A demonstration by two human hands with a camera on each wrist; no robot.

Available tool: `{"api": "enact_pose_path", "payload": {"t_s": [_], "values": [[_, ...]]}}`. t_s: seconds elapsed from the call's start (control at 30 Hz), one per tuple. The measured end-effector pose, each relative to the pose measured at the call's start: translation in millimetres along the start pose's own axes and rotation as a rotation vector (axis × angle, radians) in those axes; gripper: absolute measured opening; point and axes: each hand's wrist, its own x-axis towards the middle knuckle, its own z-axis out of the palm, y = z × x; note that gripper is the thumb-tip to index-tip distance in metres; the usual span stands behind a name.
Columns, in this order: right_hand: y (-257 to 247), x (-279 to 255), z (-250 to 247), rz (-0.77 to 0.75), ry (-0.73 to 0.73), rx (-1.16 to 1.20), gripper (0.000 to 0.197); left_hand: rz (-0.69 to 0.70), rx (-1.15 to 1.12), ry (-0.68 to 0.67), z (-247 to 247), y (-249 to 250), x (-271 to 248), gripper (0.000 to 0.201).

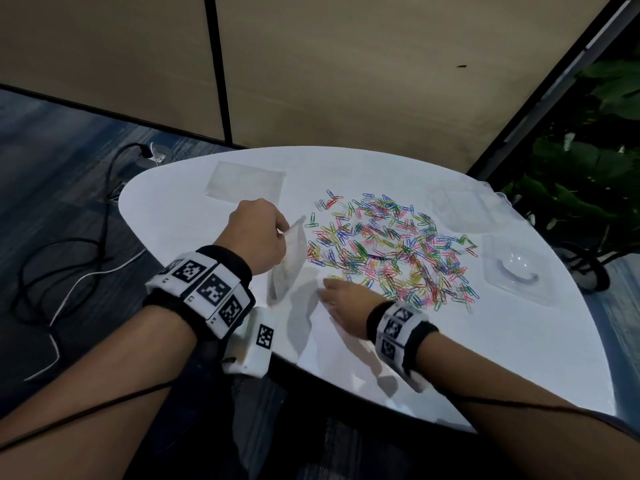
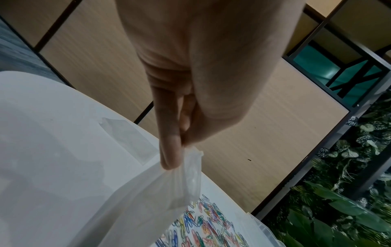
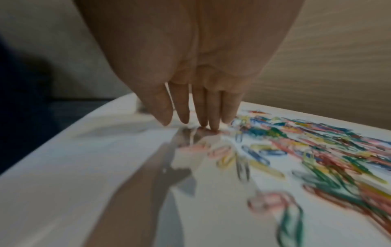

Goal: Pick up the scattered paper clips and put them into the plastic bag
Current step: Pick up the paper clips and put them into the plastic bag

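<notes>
Plastic bag [image 1: 287, 261]: pinched at its rim by left hand [image 1: 256, 233] fingers [image 2: 169, 150].
Right hand [image 1: 343, 303]: fingers [image 3: 213, 113] straight, touching table [image 1: 485, 341].
Clips [image 1: 388, 251]: just right of those fingertips; bag lay left.

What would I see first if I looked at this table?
First, the big heap of colourful paper clips spread over the middle of the round white table. Beside it, the left hand pinches a clear plastic bag by its top edge, and the right hand reaches flat-fingered to the near edge of the heap.
</notes>
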Motion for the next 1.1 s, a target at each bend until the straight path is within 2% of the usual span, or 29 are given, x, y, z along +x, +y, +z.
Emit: {"api": "enact_pose_path", "payload": {"t_s": [0.13,0.27,0.4,0.57,0.63,0.77,0.87,1.0,1.07,1.1], "values": [[7,-28,41,-0.055,-0.039,-0.332,0.069,-0.008,0.009,-0.006,3,4,1,0.027],[26,-39,44,-0.034,0.026,-0.417,0.073,-0.021,0.016,-0.006,8,9,4,0.028],[44,-20,37,0.094,0.045,-0.315,0.073,-0.024,0.008,-0.024,15,13,5,0.028],[38,2,26,0.064,0.035,-0.229,0.076,-0.023,0.032,-0.036,15,13,6,0.029],[35,6,23,0.047,0.082,-0.219,0.064,-0.026,0.038,-0.03,15,13,5,0.03],[37,11,17,0.062,0.16,-0.158,0.025,-0.014,0.049,-0.037,17,16,4,0.03],[47,12,9,0.179,0.182,-0.044,0.016,-0.01,0.057,-0.043,17,17,4,0.03],[60,2,-5,0.348,0.251,0.286,0.015,-0.017,0.063,-0.041,17,16,3,0.029],[52,-4,-7,0.327,0.258,0.377,0.027,-0.019,0.063,-0.044,18,16,4,0.028],[46,-5,-5,0.285,0.214,0.357,0.036,-0.021,0.064,-0.048,18,16,5,0.028]]}}
